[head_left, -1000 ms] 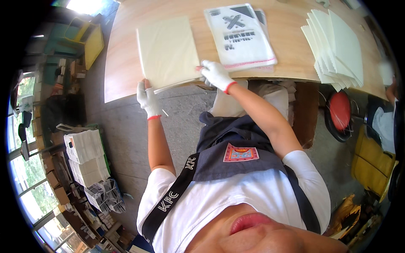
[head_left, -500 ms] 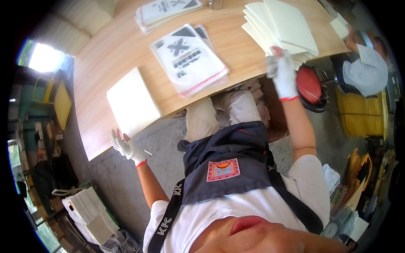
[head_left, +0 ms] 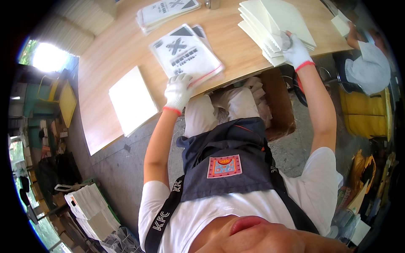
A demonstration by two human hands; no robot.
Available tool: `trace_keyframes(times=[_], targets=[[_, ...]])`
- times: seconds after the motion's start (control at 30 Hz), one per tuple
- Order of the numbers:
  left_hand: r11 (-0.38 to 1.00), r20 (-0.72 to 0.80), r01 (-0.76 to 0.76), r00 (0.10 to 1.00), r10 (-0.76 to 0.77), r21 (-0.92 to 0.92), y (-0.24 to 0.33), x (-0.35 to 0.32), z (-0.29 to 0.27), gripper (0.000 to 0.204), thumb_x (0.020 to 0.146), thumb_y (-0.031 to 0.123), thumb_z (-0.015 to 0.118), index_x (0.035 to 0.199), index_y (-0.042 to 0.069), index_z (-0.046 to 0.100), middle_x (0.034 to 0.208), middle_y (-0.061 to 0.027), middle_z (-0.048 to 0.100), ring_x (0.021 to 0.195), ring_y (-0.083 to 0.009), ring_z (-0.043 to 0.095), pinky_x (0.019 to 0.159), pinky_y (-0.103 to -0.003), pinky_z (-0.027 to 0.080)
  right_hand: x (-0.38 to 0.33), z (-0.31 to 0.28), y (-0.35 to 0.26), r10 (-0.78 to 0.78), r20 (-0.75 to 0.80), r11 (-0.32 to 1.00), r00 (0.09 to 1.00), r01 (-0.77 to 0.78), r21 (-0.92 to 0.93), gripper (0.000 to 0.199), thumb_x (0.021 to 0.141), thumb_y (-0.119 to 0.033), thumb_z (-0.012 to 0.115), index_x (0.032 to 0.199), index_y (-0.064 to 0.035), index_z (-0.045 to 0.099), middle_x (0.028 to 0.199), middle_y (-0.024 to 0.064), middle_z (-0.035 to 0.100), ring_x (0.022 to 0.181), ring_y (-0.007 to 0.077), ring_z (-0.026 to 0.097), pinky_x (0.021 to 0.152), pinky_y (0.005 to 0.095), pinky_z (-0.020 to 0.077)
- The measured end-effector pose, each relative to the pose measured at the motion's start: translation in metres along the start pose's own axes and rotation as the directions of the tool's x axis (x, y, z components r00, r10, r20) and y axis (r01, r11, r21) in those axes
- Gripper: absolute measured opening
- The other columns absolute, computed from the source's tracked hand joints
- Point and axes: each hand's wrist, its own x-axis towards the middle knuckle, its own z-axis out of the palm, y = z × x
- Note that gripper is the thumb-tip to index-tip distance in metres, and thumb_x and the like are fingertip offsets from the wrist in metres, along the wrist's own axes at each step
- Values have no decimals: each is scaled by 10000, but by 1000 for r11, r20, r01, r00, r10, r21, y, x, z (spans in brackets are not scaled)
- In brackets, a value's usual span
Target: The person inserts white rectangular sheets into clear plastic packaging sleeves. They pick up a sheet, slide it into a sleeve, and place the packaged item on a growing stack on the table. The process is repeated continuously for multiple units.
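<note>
A pile of clear plastic bags with dark print and a red line [head_left: 185, 52] lies at the middle of the table. Over its near left corner rests my left hand [head_left: 178, 90], in a white glove with a red cuff, its fingers slightly bent and apart. My right hand [head_left: 296, 51], gloved alike with bare fingertips showing, is closed on the near edge of a fanned stack of cream paper [head_left: 280, 25]. What its fingers press on underneath is hidden. To the left, a neat white paper stack [head_left: 133, 101] sits near the table's front edge.
More printed bags [head_left: 166, 12] lie at the far side, beside a small metal object [head_left: 212, 4]. Tall paper piles [head_left: 69, 27] stand at the far left. A co-worker's white sleeve [head_left: 367, 67] shows at the right. Under the wooden table [head_left: 97, 122] is a brown box [head_left: 280, 105].
My left hand has moved right, from beside the white paper stack to the printed bags. My right hand has shifted slightly right and farther onto the cream stack.
</note>
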Motion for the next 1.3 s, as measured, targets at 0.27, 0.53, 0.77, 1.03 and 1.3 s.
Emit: trace_keyframes(times=[0.27,0.53,0.77,1.03,1.3], targets=[[972,306,149,931,-200,182,-8,33,-2,290,742,154,610,1027,144,557,1097,-67,542,1028,-281,538,784,-414,497,-75,-67,14,281,252,940,926,-319,124,201,927,-245,503,1026,-74,540,670,-6,473,524,88,444,409,185,400],[991,208,130,969,-136,43,-21,19,2,282,720,39,557,985,135,577,1052,-66,558,997,-294,539,759,-409,494,-104,-65,26,-241,87,970,967,238,49,374,860,-36,533,1226,-54,459,1058,80,599,781,140,616,527,212,492],[978,24,179,984,-178,-104,-35,9,12,313,698,30,563,986,150,580,1055,-66,561,1027,-297,521,796,-398,477,-147,-79,106,416,376,902,828,-322,-288,445,781,-118,592,1179,42,471,1055,145,610,939,216,622,815,319,519],[917,32,201,979,-202,-344,-28,2,-4,215,726,-2,500,890,99,595,907,-44,624,684,-242,604,629,-365,486,-158,-88,178,348,290,930,891,-367,9,384,887,-110,508,1256,-37,434,1095,75,580,860,145,602,625,239,490],[956,-153,-22,988,-24,-292,-20,2,-22,152,699,-85,504,792,33,528,933,-63,633,620,-219,566,565,-300,461,-173,-72,193,297,285,950,911,-311,4,331,899,-100,490,1224,-54,446,992,46,578,661,105,561,473,218,428]])
